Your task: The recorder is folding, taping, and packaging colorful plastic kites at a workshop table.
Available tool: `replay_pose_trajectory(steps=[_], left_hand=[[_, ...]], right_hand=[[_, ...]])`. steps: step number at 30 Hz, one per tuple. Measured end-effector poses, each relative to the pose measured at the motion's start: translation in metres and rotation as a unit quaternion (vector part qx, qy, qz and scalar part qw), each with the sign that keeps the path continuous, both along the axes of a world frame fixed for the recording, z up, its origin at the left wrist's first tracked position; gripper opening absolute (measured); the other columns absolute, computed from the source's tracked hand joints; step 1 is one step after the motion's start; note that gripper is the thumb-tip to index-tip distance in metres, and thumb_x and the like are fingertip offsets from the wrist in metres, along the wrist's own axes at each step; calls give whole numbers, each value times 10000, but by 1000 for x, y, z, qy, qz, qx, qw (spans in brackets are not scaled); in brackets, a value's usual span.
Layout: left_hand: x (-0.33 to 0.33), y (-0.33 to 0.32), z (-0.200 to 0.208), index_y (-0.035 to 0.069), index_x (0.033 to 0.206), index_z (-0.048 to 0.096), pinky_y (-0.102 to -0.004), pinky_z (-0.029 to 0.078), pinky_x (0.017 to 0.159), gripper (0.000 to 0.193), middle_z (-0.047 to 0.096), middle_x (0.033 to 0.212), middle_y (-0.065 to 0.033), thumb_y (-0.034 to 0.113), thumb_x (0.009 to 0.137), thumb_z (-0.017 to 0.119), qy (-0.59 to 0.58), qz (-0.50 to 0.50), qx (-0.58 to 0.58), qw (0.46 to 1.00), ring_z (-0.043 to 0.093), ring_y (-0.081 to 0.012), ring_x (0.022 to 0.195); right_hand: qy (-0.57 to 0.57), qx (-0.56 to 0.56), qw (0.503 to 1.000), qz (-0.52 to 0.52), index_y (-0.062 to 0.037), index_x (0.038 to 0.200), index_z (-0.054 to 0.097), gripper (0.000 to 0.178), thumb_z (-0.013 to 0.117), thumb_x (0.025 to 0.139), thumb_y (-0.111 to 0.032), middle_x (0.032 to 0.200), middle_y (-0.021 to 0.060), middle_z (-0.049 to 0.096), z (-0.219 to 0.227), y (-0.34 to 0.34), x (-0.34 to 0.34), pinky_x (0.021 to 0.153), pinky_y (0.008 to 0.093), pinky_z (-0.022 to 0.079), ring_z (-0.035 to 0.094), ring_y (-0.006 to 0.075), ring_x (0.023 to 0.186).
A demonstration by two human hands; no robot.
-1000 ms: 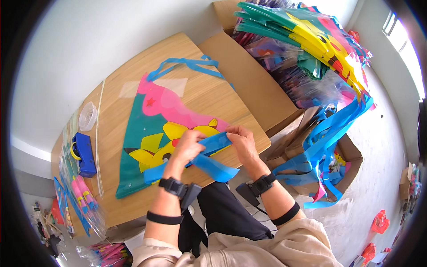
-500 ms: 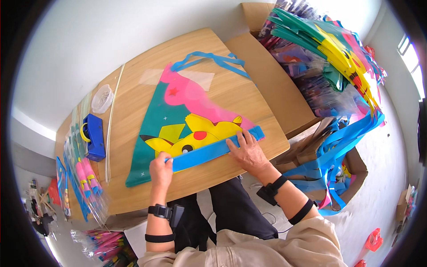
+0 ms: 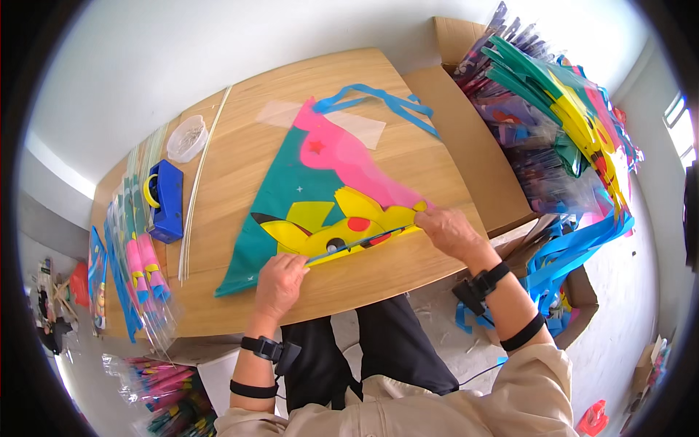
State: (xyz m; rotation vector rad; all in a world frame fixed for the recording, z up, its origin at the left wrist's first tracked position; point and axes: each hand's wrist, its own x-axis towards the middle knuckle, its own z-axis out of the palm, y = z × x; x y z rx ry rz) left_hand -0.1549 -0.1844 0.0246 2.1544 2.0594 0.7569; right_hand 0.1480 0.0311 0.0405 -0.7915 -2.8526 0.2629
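A triangular kite sheet (image 3: 320,189) in teal, pink and yellow lies flat on the wooden table (image 3: 247,146). Its near long edge is folded over a thin blue strip (image 3: 357,244). My left hand (image 3: 279,284) presses down on the left end of that fold. At the right end my right hand (image 3: 445,227) pinches the folded edge. Blue ribbon tails (image 3: 386,102) trail from the kite's far tip over a clear plastic sheet (image 3: 349,124).
A blue tape dispenser (image 3: 164,200), a round clear container (image 3: 186,138) and thin white rods (image 3: 196,182) lie at the table's left. Packaged kites (image 3: 138,269) hang over the left edge. Cardboard boxes with stacked kites (image 3: 561,124) stand to the right.
The blue strip that I held up in both hands now lies along the kite's near edge, folded in. My hands have spread apart to its two ends and press it flat.
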Motion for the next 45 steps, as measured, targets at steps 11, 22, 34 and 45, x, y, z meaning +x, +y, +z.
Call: replay_pose_trajectory(steps=[11, 22, 34, 45], left_hand=[[-27, 15, -5, 53, 941, 675, -412, 503, 696, 127, 615, 854, -113, 21, 829, 624, -72, 33, 29, 996, 615, -319, 829], [-27, 26, -11, 37, 823, 537, -415, 463, 750, 117, 555, 824, -81, 15, 799, 649, 6, -3, 72, 997, 530, -297, 828], [-37, 24, -16, 50, 813, 553, -427, 451, 742, 111, 559, 821, -109, 48, 791, 662, -55, 0, 77, 995, 531, -332, 833], [-183, -20, -36, -6, 942, 552, -491, 473, 757, 219, 560, 968, -196, 72, 795, 696, 103, 386, 143, 906, 564, -405, 877]], right_hand=[[9, -41, 997, -61, -73, 803, 615, 215, 652, 874, -273, 773, 145, 655, -7, 23, -7, 671, 464, 457, 611, 369, 751], [-16, 230, 972, 36, -126, 783, 519, 266, 683, 841, -328, 615, 37, 543, -48, 50, 12, 636, 392, 427, 570, 248, 613], [123, 11, 990, 68, -37, 1251, 563, 513, 691, 794, -232, 1359, 169, 495, -23, -107, -107, 1114, 510, 291, 443, 337, 1300], [102, -23, 994, 24, -53, 1337, 521, 581, 680, 838, -303, 1472, 158, 412, -39, -130, -119, 1158, 530, 209, 377, 321, 1375]])
